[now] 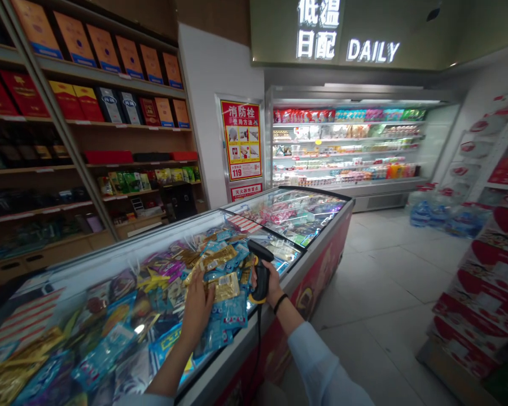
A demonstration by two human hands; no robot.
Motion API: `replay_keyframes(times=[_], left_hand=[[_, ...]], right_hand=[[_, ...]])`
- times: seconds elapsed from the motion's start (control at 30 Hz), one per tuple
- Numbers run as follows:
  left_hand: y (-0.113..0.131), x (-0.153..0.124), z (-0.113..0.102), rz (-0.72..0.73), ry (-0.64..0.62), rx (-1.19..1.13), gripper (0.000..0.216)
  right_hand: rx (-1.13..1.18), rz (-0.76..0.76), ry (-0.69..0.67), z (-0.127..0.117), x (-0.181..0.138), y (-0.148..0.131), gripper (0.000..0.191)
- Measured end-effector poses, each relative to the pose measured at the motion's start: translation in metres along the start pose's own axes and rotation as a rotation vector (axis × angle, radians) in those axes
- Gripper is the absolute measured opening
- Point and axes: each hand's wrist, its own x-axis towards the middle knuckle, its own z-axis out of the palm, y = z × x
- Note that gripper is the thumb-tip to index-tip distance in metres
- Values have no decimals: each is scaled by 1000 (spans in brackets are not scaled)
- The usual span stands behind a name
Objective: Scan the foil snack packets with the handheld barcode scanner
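My right hand is wrapped round the handle of a black handheld barcode scanner. The scanner's head tilts to the left over the freezer, and its cable hangs down along the freezer's side. To its left, my left hand lies with fingers stretched out over the heap, touching the gold foil packets. One gold packet with a white label sits just right of the thumb; another gold packet lies above it. Blue packets are heaped beneath and beside them. Some fingertips are hard to make out.
The chest freezer stretches away from me, its far part under glass lids. Shelves of boxes stand on the left, a lit open fridge behind. Stacked red cartons and water bottles stand right of the tiled aisle.
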Motion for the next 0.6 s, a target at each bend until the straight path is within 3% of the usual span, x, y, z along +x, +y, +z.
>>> replay_keyframes(times=[0.17, 0.43, 0.6], left_hand=[[10, 2, -8, -18, -32, 22, 60], [36, 8, -23, 121, 100, 122, 76], [37, 9, -25, 202, 81, 146, 79]], right_hand=[[20, 1, -17, -1, 1, -1, 41], [0, -10, 2, -4, 3, 3, 44], [-26, -17, 7, -1, 0, 2, 48]])
